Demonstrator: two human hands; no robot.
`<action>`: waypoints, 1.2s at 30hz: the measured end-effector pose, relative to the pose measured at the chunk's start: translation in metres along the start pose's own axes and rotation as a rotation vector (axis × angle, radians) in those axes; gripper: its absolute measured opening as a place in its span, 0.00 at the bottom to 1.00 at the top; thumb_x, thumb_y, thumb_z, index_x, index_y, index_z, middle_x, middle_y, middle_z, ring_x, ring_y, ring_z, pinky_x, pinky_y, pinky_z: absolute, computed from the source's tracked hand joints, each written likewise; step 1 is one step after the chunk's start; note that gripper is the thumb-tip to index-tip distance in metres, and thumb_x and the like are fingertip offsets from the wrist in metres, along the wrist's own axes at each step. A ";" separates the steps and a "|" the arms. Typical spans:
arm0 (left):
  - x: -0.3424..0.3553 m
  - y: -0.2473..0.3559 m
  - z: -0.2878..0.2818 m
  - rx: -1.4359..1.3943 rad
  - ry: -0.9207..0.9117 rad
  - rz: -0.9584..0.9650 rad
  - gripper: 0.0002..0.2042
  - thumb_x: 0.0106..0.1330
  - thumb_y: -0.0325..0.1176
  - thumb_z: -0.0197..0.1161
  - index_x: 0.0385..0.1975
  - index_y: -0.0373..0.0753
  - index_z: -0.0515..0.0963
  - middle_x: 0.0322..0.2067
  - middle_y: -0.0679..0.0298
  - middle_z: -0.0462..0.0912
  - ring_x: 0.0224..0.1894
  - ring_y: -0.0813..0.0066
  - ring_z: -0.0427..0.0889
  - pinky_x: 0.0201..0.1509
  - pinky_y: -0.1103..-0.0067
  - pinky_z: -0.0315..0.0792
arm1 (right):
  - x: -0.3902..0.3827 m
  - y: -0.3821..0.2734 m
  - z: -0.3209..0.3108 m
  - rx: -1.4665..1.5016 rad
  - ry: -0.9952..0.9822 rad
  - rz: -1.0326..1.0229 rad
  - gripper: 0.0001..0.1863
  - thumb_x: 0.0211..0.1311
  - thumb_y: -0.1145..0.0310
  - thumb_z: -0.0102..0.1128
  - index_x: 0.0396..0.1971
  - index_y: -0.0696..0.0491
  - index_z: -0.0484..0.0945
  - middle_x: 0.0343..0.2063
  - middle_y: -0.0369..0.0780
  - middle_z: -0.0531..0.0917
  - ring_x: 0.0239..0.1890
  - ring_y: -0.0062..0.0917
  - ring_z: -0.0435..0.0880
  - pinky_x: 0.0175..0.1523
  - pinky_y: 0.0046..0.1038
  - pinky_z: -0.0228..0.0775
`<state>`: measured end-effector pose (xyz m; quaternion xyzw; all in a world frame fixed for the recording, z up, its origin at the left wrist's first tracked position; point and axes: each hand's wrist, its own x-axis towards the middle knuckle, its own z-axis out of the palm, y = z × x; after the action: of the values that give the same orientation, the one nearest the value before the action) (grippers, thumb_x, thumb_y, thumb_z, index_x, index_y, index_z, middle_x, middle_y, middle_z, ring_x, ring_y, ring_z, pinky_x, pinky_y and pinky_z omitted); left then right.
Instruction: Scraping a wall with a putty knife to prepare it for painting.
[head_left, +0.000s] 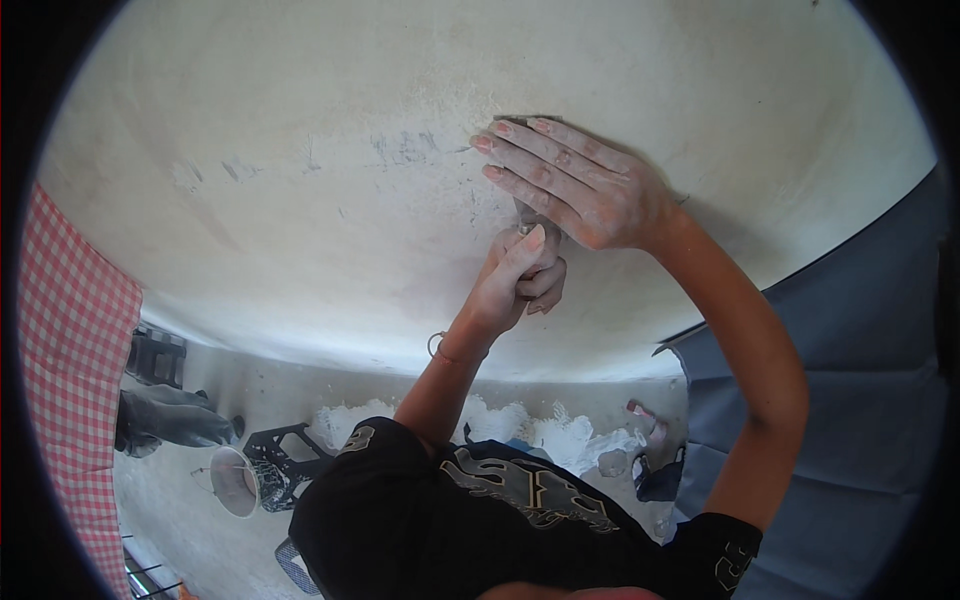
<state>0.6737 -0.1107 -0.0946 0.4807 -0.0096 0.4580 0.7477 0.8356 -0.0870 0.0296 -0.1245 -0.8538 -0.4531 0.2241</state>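
A pale, scuffed wall [300, 120] with dark smudges fills the upper view. My left hand [518, 268] is closed around the handle of a metal scraper [527, 208], whose blade lies against that surface. Above it, my right hand [575, 185], dusted white, lies flat with straight fingers over the blade, covering most of it. Only a dark edge of the blade shows beyond my fingertips.
A pink checked cloth [75, 330] hangs left, a grey-blue cloth [830, 370] right. Below are another person's legs [175, 418], a white bucket [235, 483], a black stool [290, 450], white powdery material [560, 440] and scattered items [655, 470] on the floor.
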 end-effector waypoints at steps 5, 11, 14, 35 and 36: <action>0.001 0.002 -0.007 -0.053 -0.022 0.002 0.26 0.72 0.58 0.65 0.24 0.46 0.61 0.13 0.76 0.56 0.14 0.86 0.56 0.16 0.84 0.52 | -0.004 -0.002 0.004 -0.005 -0.008 0.010 0.23 0.70 0.68 0.53 0.62 0.52 0.81 0.65 0.39 0.83 0.68 0.29 0.81 0.76 0.33 0.68; -0.007 0.037 0.006 0.637 0.117 -0.144 0.21 0.57 0.38 0.84 0.36 0.37 0.75 0.31 0.62 0.82 0.26 0.76 0.85 0.25 0.83 0.75 | -0.004 0.003 0.007 -0.115 0.028 -0.025 0.22 0.69 0.66 0.56 0.60 0.52 0.83 0.65 0.37 0.83 0.68 0.28 0.81 0.76 0.33 0.68; -0.029 0.055 0.015 1.170 0.199 0.021 0.37 0.53 0.39 0.86 0.61 0.33 0.75 0.51 0.49 0.85 0.42 0.67 0.91 0.31 0.81 0.80 | -0.003 0.003 0.004 -0.121 0.018 -0.021 0.20 0.69 0.65 0.57 0.58 0.52 0.85 0.64 0.37 0.83 0.68 0.28 0.81 0.76 0.32 0.68; -0.044 0.021 -0.041 2.182 0.305 0.202 0.76 0.34 0.91 0.62 0.82 0.43 0.50 0.75 0.18 0.32 0.77 0.14 0.22 0.66 0.23 0.19 | -0.008 0.000 0.002 -0.051 0.057 0.019 0.18 0.71 0.65 0.62 0.57 0.49 0.85 0.65 0.38 0.82 0.70 0.28 0.78 0.78 0.33 0.67; -0.044 0.021 -0.045 2.200 0.266 0.154 0.76 0.35 0.90 0.62 0.82 0.41 0.51 0.74 0.16 0.32 0.76 0.12 0.21 0.66 0.22 0.19 | -0.009 0.000 0.002 -0.054 0.051 0.017 0.18 0.71 0.64 0.62 0.58 0.48 0.85 0.65 0.38 0.82 0.70 0.27 0.78 0.78 0.33 0.67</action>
<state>0.6140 -0.1052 -0.1244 0.8272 0.4525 0.3099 -0.1220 0.8423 -0.0853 0.0238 -0.1262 -0.8342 -0.4769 0.2464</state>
